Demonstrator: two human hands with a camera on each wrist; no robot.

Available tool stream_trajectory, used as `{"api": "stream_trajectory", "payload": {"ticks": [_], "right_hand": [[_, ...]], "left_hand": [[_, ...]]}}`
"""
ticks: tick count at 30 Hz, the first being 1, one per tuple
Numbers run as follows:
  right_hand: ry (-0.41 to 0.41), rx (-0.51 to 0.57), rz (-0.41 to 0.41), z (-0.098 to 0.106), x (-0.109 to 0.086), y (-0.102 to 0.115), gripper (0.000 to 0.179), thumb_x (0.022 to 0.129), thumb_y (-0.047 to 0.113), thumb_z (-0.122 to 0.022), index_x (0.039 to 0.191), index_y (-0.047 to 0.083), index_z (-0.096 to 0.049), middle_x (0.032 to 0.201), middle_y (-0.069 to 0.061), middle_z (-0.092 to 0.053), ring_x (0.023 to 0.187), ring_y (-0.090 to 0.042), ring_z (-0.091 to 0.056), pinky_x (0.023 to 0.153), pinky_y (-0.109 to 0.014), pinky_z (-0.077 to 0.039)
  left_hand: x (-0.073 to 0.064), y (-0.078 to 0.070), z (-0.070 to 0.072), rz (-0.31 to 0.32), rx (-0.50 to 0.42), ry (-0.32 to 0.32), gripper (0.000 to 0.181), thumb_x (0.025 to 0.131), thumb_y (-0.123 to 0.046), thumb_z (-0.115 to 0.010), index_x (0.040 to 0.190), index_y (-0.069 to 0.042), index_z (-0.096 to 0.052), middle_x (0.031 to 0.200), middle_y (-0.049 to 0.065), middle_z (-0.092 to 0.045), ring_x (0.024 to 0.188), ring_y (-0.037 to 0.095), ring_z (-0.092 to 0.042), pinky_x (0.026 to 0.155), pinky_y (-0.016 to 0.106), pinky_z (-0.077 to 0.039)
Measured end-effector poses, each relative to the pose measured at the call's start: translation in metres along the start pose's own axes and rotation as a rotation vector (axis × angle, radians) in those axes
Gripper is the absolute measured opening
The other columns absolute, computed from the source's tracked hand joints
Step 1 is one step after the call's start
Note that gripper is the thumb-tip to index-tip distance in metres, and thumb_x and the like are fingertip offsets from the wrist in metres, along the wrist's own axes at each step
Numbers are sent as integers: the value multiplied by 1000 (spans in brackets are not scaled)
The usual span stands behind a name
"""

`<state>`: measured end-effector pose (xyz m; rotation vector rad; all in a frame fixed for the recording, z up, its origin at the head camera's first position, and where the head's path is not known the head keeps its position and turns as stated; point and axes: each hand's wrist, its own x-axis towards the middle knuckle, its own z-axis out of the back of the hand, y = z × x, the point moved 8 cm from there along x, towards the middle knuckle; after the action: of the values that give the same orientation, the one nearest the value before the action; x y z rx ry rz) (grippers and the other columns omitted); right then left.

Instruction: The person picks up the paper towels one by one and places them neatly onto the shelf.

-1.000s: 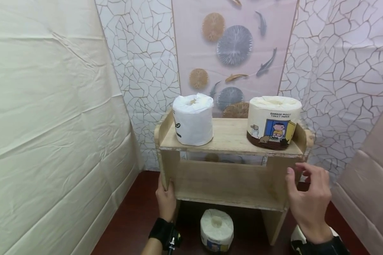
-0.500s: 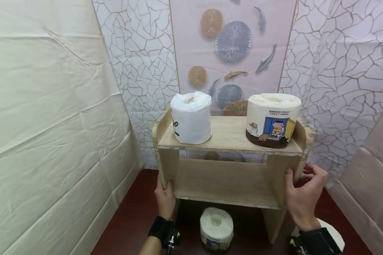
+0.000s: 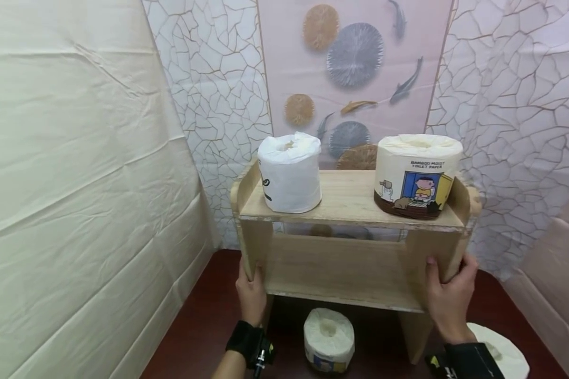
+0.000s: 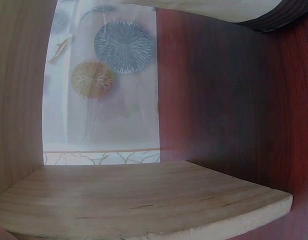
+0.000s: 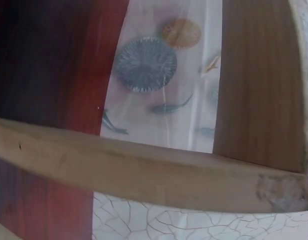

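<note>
A small two-tier wooden shelf [image 3: 346, 195] stands in the middle of the head view. My left hand [image 3: 252, 297] grips the front edge of its left side panel, the thumb on the inner face. On the opposite side, my right hand [image 3: 450, 300] holds the right side panel, thumb inside and fingers round the outside. Two wrapped toilet paper rolls are on the top board: a white roll [image 3: 291, 181] at left and a printed cream roll [image 3: 419, 176] at right. The wrist views show the side panels close up, the left panel [image 4: 144, 200] and the right panel [image 5: 144, 172].
Below the lower board, a toilet paper roll [image 3: 329, 342] stands on the dark red tabletop [image 3: 194, 316]. Another roll [image 3: 504, 355] is at the right, partly behind my wrist. Cream fabric [image 3: 76, 184] hangs at left, and a patterned backdrop [image 3: 218, 105] rises behind the shelf.
My right hand, earlier half-curled beside the right panel, has closed round it. The left hand keeps its hold. The scene has shifted slightly right in the head view, showing more of the right-hand roll.
</note>
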<state>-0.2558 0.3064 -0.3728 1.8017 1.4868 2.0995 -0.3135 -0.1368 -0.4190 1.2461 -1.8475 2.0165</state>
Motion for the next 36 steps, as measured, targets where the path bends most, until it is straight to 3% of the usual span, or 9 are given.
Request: {"api": "stream_trajectory", "payload": {"ticks": [8, 12, 15, 20, 24, 27, 30, 33, 36], "right_hand": [[49, -16, -40, -9, -8, 2, 48, 103, 0, -62, 145, -9, -43, 125, 22, -42, 113, 6, -44, 97, -18, -33], [90, -38, -49, -15, -14, 6, 48, 104, 0, -60, 147, -10, -41, 125, -10, -53, 115, -15, -51, 96, -18, -32], [93, -70, -53, -12, -15, 6, 51, 105, 1, -60, 151, -7, -40, 128, -33, -52, 114, -38, -54, 95, -18, -32], [97, -155, -109, -3, -14, -1, 55, 107, 10, -60, 156, 1, -38, 116, -40, -61, 102, -55, -61, 80, -18, -35], [121, -190, -154, -3, -18, -5, 55, 108, 17, -59, 157, 4, -38, 111, -39, -64, 95, -45, -65, 76, -19, -36], [114, -201, -193, 0, -21, -9, 54, 108, 21, -59, 156, 6, -40, 109, -36, -66, 89, -10, -62, 76, -20, -36], [89, -204, -207, 4, -21, -10, 52, 107, 21, -60, 154, 7, -43, 107, -35, -66, 86, 16, -45, 75, -19, -36], [82, -200, -183, 4, -19, -8, 50, 107, 19, -60, 153, 5, -44, 106, -35, -66, 87, 17, -43, 75, -18, -36], [83, -201, -171, 1, -17, -7, 50, 107, 19, -60, 152, 5, -45, 106, -35, -67, 87, -3, -55, 75, -19, -36]], "left_hand": [[2, 5, 8, -5, 15, 10, 46, 106, -3, -62, 151, -1, -52, 117, 29, -71, 87, 36, -71, 72, 24, -54], [4, 21, 17, 15, 44, 0, 49, 106, -6, -63, 154, -11, -52, 120, 23, -72, 91, 32, -73, 72, 24, -54], [5, 25, 16, 16, 60, 43, 49, 108, -14, -63, 155, -18, -51, 121, 20, -73, 93, 30, -74, 72, 28, -56], [5, 20, 9, 20, 113, 113, 51, 108, -24, -65, 157, -22, -50, 126, 13, -71, 99, 26, -73, 77, 37, -57], [5, 3, 18, 5, 185, 101, 67, 104, -27, -72, 163, -21, -41, 147, 13, -59, 123, 31, -64, 95, 53, -53], [11, -17, 23, -44, 211, 94, 75, 101, -27, -74, 165, -19, -36, 160, 13, -48, 143, 35, -49, 110, 63, -40], [20, -37, 23, -103, 217, 96, 77, 100, -24, -75, 165, -19, -35, 164, 11, -43, 151, 32, -40, 117, 65, -32], [30, -53, 21, -157, 218, 103, 79, 99, -22, -76, 166, -21, -34, 165, 7, -42, 152, 29, -38, 118, 63, -32], [38, -64, 20, -209, 205, 112, 79, 99, -20, -76, 166, -20, -34, 165, 7, -42, 151, 29, -41, 116, 61, -36]]}}
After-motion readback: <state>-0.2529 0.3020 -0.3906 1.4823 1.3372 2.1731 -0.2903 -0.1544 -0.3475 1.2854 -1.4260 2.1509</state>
